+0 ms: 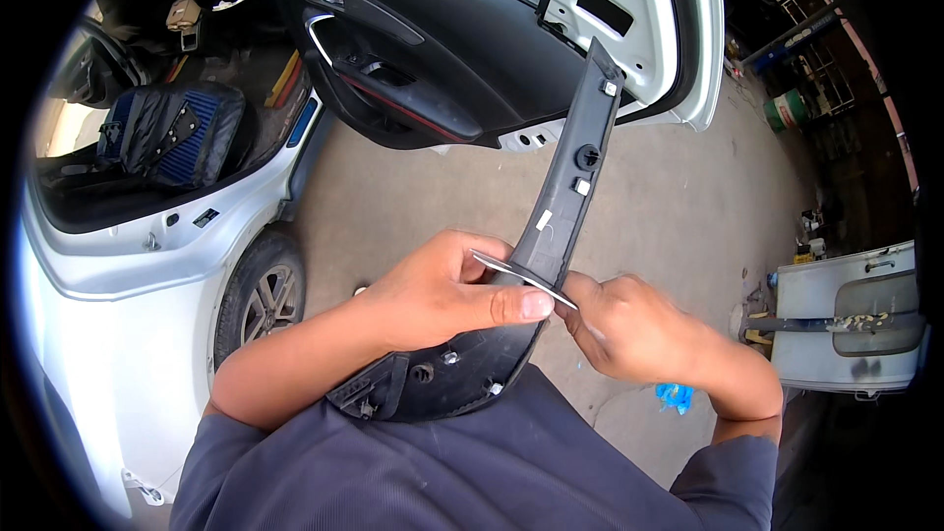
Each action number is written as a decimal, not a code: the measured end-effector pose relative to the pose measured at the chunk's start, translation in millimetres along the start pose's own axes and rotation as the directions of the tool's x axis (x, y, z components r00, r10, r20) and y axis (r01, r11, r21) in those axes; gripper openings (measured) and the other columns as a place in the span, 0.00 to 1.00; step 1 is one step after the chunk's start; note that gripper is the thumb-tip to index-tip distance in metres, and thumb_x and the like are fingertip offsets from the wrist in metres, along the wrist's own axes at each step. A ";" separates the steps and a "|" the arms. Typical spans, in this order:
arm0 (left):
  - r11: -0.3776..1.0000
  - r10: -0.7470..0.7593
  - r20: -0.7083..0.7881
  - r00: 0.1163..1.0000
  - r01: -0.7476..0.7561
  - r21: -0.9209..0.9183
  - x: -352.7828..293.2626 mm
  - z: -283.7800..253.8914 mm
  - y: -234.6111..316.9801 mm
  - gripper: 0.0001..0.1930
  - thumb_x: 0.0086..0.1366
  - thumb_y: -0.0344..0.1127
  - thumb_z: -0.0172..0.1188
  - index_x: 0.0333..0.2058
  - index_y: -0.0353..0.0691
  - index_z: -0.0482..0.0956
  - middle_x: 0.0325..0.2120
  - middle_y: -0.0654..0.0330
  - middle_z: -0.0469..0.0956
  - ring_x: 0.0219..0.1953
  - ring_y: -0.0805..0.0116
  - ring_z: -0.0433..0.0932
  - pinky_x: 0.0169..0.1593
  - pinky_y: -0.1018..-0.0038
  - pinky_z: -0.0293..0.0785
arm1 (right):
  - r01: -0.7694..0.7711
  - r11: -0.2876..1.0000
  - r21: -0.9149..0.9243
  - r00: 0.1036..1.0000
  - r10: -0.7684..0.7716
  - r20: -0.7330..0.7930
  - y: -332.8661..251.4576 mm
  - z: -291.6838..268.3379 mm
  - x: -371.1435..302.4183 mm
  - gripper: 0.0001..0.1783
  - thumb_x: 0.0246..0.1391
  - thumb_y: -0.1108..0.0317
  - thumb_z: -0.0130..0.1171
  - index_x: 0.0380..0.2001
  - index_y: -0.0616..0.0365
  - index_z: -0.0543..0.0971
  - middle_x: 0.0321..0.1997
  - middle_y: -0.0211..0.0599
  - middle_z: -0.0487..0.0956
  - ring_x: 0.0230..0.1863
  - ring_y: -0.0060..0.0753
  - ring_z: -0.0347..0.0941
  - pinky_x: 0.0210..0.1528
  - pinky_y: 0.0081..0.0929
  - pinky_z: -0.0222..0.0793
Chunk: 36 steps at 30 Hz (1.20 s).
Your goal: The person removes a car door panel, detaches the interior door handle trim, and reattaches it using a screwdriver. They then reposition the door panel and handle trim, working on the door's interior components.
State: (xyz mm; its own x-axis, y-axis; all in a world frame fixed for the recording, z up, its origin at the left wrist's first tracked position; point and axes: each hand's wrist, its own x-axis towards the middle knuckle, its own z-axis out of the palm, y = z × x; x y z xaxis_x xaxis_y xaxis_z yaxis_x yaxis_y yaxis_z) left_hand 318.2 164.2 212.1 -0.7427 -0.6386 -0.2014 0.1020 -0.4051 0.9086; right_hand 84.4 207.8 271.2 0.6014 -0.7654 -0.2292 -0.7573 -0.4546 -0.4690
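Note:
A long black plastic car trim panel (558, 206) stretches away from my body, narrow at the far end and wide at the near end. White clips and a round dark fastener dot its facing side. A thin, pale-edged crosspiece (523, 280) juts across its middle; whether it is part of the panel I cannot tell. My left hand (447, 293) is closed around the panel, thumb on the crosspiece and fingers partly hidden behind. Curled at the panel's right edge, by the crosspiece's end, is my right hand (629, 326); its fingertips are partly hidden. The wide end rests against my shirt.
Ahead stands an open car door (433, 49) with black lining and bare white metal. The white car (108, 285) is at left, its seat (177, 133) visible inside. A detached white panel (846, 320) lies right, and a blue crumpled thing (674, 397) is on the concrete floor.

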 end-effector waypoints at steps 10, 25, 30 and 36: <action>0.734 0.373 0.159 0.914 -0.396 0.552 -36.4 17.6 39.5 0.08 0.64 0.28 0.62 0.41 0.34 0.78 0.23 0.50 0.79 0.24 0.52 0.80 0.27 0.62 0.73 | 0.440 0.762 0.474 0.861 -0.209 -0.463 4.4 28.2 -12.7 0.16 0.66 0.70 0.59 0.50 0.71 0.77 0.23 0.33 0.75 0.17 0.28 0.68 0.20 0.27 0.63; 0.543 0.551 0.224 0.804 -0.549 0.635 -54.3 31.4 17.0 0.16 0.57 0.24 0.65 0.45 0.26 0.76 0.31 0.46 0.82 0.29 0.50 0.84 0.33 0.65 0.81 | 0.121 0.748 0.653 0.988 -0.023 -0.156 -22.1 12.7 -9.2 0.26 0.50 0.46 0.73 0.20 0.59 0.78 0.16 0.38 0.72 0.15 0.42 0.67 0.19 0.35 0.60; 0.555 0.550 0.216 0.806 -0.547 0.626 -55.0 30.3 14.5 0.14 0.59 0.24 0.65 0.44 0.27 0.76 0.29 0.46 0.81 0.28 0.50 0.84 0.31 0.65 0.80 | 0.097 0.771 0.630 0.995 -0.083 -0.052 -19.0 8.3 -9.2 0.20 0.59 0.54 0.68 0.26 0.59 0.75 0.20 0.36 0.73 0.19 0.38 0.67 0.22 0.32 0.60; 0.574 0.528 0.197 0.826 -0.518 0.635 -53.4 30.6 11.3 0.13 0.59 0.25 0.66 0.42 0.28 0.76 0.26 0.48 0.80 0.25 0.50 0.82 0.28 0.64 0.77 | 0.128 0.620 0.774 0.983 0.026 -0.184 -22.4 24.9 -9.2 0.22 0.59 0.51 0.66 0.26 0.60 0.75 0.18 0.37 0.67 0.18 0.38 0.61 0.22 0.33 0.56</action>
State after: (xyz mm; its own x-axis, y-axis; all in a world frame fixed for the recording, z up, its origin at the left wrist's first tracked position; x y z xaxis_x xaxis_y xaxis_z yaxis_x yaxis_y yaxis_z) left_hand 338.8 213.8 244.3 -0.6902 -0.6126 0.3853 0.0230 0.5136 0.8577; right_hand 102.2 236.4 262.6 0.5239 -0.8480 -0.0804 -0.1955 -0.0278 -0.9803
